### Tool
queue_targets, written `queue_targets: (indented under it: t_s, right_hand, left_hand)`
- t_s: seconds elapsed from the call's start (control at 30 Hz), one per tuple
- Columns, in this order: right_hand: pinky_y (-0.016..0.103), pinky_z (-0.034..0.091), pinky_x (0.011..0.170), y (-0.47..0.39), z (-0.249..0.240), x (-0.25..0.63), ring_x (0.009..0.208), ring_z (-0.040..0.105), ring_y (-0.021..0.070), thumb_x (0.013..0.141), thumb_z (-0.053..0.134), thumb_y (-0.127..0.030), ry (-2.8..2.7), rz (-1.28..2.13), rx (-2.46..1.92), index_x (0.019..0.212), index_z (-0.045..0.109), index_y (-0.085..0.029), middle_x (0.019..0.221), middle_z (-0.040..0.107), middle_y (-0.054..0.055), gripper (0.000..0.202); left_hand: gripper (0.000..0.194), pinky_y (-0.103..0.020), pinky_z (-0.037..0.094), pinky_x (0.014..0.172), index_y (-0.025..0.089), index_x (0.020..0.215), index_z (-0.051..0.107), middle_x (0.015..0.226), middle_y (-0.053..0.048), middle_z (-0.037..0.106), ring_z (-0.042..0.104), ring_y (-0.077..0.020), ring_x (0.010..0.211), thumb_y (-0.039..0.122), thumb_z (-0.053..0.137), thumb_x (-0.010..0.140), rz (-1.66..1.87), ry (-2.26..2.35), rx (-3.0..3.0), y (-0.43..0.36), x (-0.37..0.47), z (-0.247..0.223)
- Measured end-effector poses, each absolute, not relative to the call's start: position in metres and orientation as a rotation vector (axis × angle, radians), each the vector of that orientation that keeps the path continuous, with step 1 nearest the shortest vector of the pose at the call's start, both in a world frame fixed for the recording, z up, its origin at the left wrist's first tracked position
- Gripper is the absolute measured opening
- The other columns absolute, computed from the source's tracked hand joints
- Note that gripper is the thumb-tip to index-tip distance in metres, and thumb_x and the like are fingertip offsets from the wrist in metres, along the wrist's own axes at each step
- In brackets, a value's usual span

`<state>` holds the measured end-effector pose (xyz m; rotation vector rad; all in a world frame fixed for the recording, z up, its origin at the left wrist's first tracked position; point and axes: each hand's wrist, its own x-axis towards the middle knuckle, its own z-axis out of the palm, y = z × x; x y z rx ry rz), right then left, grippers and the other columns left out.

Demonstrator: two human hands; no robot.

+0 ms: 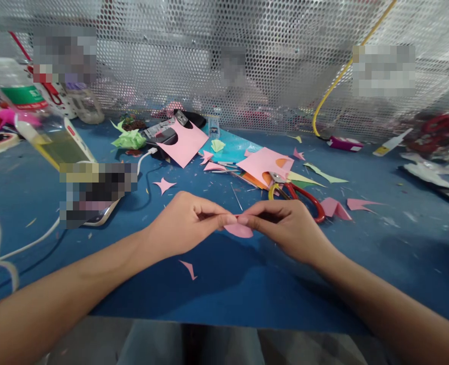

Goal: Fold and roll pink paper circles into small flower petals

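A small piece of pink paper (239,231) with a rounded lower edge is pinched between my two hands, above the blue table. My left hand (190,220) grips its upper left side with thumb and fingers. From the other side, my right hand (285,223) pinches it too, the thumbs almost meeting. Part of the paper is hidden behind the fingers. Just beyond my right hand lie scissors (308,198) with red and yellow handles. A pink sheet (260,163) with rounded cut-outs rests by their blades.
Pink scraps (188,269) lie on the blue table (224,299). A phone (99,200) with a white cable and a bottle (45,132) of yellow liquid stand left. At the back are another cut pink sheet (188,142), a blue sheet (239,144) and a perforated metal screen (270,66).
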<state>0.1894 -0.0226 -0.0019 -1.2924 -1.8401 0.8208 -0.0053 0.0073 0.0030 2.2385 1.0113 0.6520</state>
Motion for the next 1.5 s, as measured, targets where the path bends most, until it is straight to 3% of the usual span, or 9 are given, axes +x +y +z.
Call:
queue_targets:
  t_s: [0.17,0.27,0.37,0.5,0.8,1.03,1.23,1.37,1.5]
  right_hand:
    - [0.023,0.048,0.049,-0.012,-0.007,0.198,0.054,0.059,0.012,0.078,0.059,-0.029,-1.782,0.353,-1.303,0.074,0.064,-0.019,0.064,0.066,0.0,0.012]
    - [0.032,0.049,0.068,0.002,-0.014,0.208,0.073,0.062,0.0174,0.08,0.058,-0.027,-1.881,-0.046,-1.212,0.081,0.066,-0.02,0.077,0.067,0.004,0.01]
    - [0.039,0.046,0.075,0.014,-0.022,0.213,0.082,0.061,0.0225,0.08,0.057,-0.027,-1.995,-0.175,-1.256,0.082,0.068,-0.022,0.084,0.067,0.006,0.012]
    - [0.04,0.048,0.075,0.012,-0.028,0.206,0.083,0.061,0.0238,0.076,0.061,-0.041,-2.211,-0.033,-1.348,0.081,0.069,-0.021,0.086,0.067,0.006,0.022]
    - [0.035,0.05,0.078,-0.007,-0.023,0.191,0.087,0.062,0.02,0.082,0.054,-0.028,-2.205,0.125,-1.189,0.079,0.066,-0.02,0.088,0.067,0.007,0.015]
    - [0.036,0.05,0.08,-0.007,-0.026,0.189,0.087,0.061,0.0194,0.082,0.055,-0.025,-2.248,0.194,-1.049,0.077,0.064,-0.021,0.082,0.067,0.005,0.011]
    - [0.036,0.049,0.082,-0.006,-0.027,0.191,0.091,0.059,0.0185,0.082,0.055,-0.023,-2.245,0.177,-1.062,0.089,0.064,-0.021,0.091,0.065,0.006,0.011]
    - [0.037,0.049,0.083,-0.007,-0.027,0.191,0.099,0.055,0.019,0.081,0.056,-0.018,-2.225,0.053,-0.988,0.115,0.052,-0.022,0.108,0.054,0.009,0.035]
    - [0.035,0.05,0.08,-0.012,-0.023,0.19,0.104,0.051,0.0192,0.079,0.058,-0.013,-2.185,-0.016,-0.837,0.112,0.054,-0.027,0.118,0.045,0.01,0.036]
  left_hand:
    - [0.041,-0.025,0.04,0.061,0.022,0.09,0.068,0.088,-0.003,0.069,0.06,-0.02,0.081,0.056,0.053,0.072,0.307,1.282,2.455,0.022,-0.024,0.023]
    - [0.056,-0.025,0.04,0.06,0.021,0.11,0.059,0.11,-0.008,0.061,0.059,-0.0241,0.087,0.043,0.066,0.06,-0.14,1.361,2.445,0.029,-0.042,0.034]
    - [0.06,-0.023,0.036,0.049,0.02,0.112,0.054,0.101,-0.009,0.062,0.058,-0.0197,0.071,0.037,0.066,0.055,-0.316,1.354,2.41,0.034,-0.054,0.035]
    - [0.038,-0.022,0.03,0.042,0.02,0.093,0.057,0.078,-0.004,0.062,0.054,-0.0164,0.06,0.033,0.062,0.058,-0.362,1.311,2.39,0.036,-0.058,0.029]
    - [0.018,-0.022,0.028,0.043,0.019,0.07,0.057,0.072,-0.003,0.059,0.048,-0.0127,0.055,0.035,0.058,0.062,-0.21,1.249,2.436,0.037,-0.057,0.036]
    - [0.024,-0.023,0.034,0.052,0.02,0.089,0.063,0.074,-0.004,0.064,0.054,-0.0137,0.057,0.031,0.052,0.072,-0.045,1.344,2.466,0.036,-0.05,0.041]
    - [0.028,-0.025,0.04,0.067,0.02,0.09,0.068,0.094,-0.004,0.067,0.059,-0.0167,0.082,0.023,0.042,0.081,0.197,1.214,2.486,0.041,-0.05,0.033]
    - [0.029,-0.022,0.039,0.056,0.016,0.093,0.066,0.076,-0.003,0.066,0.056,-0.0121,0.065,0.032,0.043,0.084,0.494,1.145,2.311,0.039,-0.04,0.032]
    - [0.031,-0.02,0.033,0.046,0.012,0.086,0.061,0.063,0.0,0.056,0.046,-0.0076,0.05,0.039,0.045,0.085,0.474,0.896,2.042,0.032,-0.027,0.028]
